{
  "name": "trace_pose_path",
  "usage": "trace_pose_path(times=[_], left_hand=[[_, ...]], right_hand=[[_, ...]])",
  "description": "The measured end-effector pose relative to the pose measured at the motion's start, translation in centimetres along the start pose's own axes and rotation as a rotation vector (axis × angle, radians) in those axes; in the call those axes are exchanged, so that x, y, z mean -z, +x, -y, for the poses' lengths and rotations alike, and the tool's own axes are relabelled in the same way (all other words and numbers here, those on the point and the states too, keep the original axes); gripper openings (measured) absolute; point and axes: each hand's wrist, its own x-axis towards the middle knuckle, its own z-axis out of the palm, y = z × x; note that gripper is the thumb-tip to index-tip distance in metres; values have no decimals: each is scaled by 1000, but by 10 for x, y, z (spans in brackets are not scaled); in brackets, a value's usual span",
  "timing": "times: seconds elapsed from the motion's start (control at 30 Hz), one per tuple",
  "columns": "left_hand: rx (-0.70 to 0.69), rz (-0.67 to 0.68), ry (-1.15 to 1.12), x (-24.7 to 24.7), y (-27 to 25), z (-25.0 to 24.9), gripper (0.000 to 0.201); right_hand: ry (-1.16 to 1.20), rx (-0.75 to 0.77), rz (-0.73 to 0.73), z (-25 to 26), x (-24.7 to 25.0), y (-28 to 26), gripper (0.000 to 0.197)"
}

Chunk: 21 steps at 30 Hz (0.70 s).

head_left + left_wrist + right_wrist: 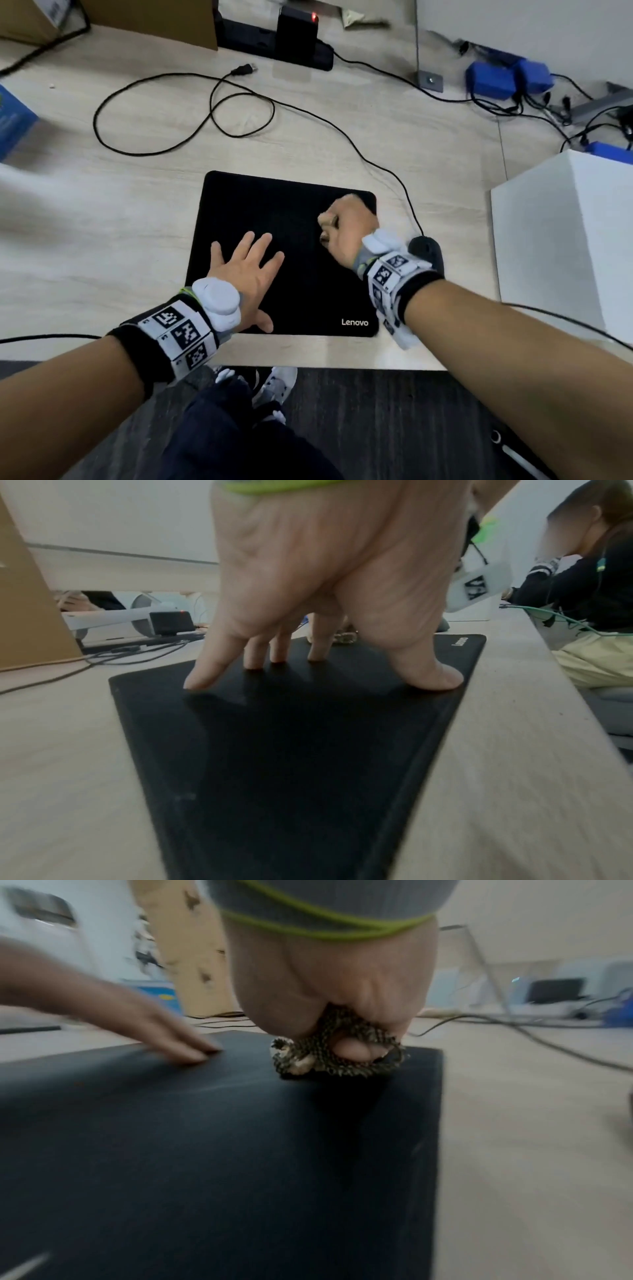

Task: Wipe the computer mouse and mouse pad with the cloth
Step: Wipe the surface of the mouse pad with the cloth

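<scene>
A black Lenovo mouse pad lies flat on the light wooden desk. My left hand is spread open and presses its fingertips on the pad's near left part. My right hand is a fist over the pad's far right corner. It grips a bunched dark patterned cloth that touches the pad. The cloth barely shows in the head view. The black wired mouse sits on the desk just right of the pad, partly hidden behind my right wrist band.
The mouse cable loops across the desk behind the pad. A black power strip and cardboard box stand at the back. A white box is at the right, blue devices at the far right. Another person sits nearby.
</scene>
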Motion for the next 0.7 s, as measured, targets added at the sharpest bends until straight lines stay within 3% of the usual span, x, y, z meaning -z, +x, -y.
trace_pose_path(times=[0.03,0.1,0.2,0.3,0.33,0.43,0.53,0.6,0.7], left_hand=[[-14,-20,24,1,1,-1,116],[-59,-60,6,7,5,-2,113],[-87,-37,-44,15,10,-5,109],[-77,-21,-39,15,13,-7,109],[-78,-35,-40,13,12,-7,109],[-82,-56,-41,11,10,-4,108],[-75,-45,-24,13,9,-7,109],[-63,-36,-10,16,10,-9,108],[-74,-80,-18,22,10,-14,104]], right_hand=[[-15,10,-71,8,-7,-19,17],[13,231,45,26,-21,-71,14],[33,399,267,34,-31,-118,28],[-29,466,262,19,-24,-83,24],[-44,387,212,17,-17,-59,19],[-15,-48,-43,-11,8,19,12],[-66,-195,34,-18,20,37,17],[-94,-146,50,-7,11,7,19],[-1,122,185,11,-12,-75,23]])
